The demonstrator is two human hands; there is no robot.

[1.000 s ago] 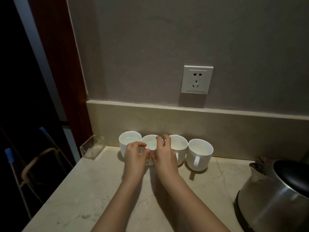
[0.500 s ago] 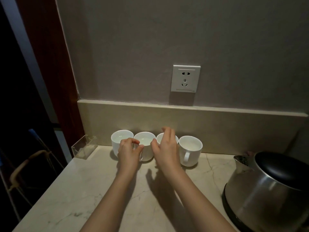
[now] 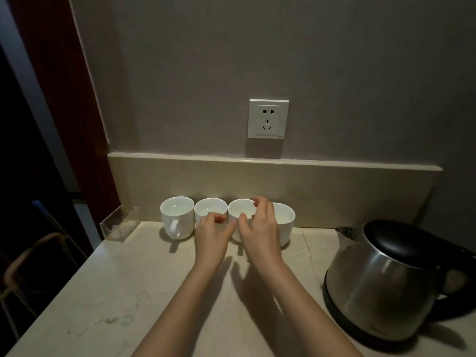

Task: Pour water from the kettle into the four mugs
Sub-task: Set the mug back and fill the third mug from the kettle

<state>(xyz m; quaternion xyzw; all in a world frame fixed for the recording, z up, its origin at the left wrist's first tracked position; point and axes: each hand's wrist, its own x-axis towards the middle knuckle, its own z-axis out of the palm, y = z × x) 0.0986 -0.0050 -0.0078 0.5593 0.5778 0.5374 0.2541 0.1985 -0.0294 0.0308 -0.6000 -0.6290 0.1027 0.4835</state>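
Two bare forearms reach from 6 o'clock across the counter [image 3: 108,292], a pale marbled slab that runs back to a low splashback [image 3: 334,191] and a grey wall [image 3: 257,60]. At 3 to 4 o'clock the kettle [image 3: 378,287] stands upright on the counter, steel body, black lid shut, spout toward 10 o'clock, well apart from both hands. High at 12 o'clock a white socket [image 3: 268,118] sits on the wall.

Against the splashback, just past centre toward 11 o'clock, four white mugs stand upright in a row, sides touching or nearly so: mug one [image 3: 177,215] at the 9 o'clock end with its handle toward 6 o'clock, mug two [image 3: 210,208], mug three [image 3: 240,211], and mug four [image 3: 284,220] at the 3 o'clock end. Water shows in all four, though the levels are hard to judge in the dim light.

The right hand [image 3: 260,228] grasps mug three, fingers curled over its far rim and thumb at the near rim. The left hand [image 3: 211,234] is curled at the near side of mug two, thumb and forefinger pinched low by its wall; whether they grasp the handle I cannot tell.

A small clear box [image 3: 119,225] sits at 9 o'clock of the mugs, near the counter edge
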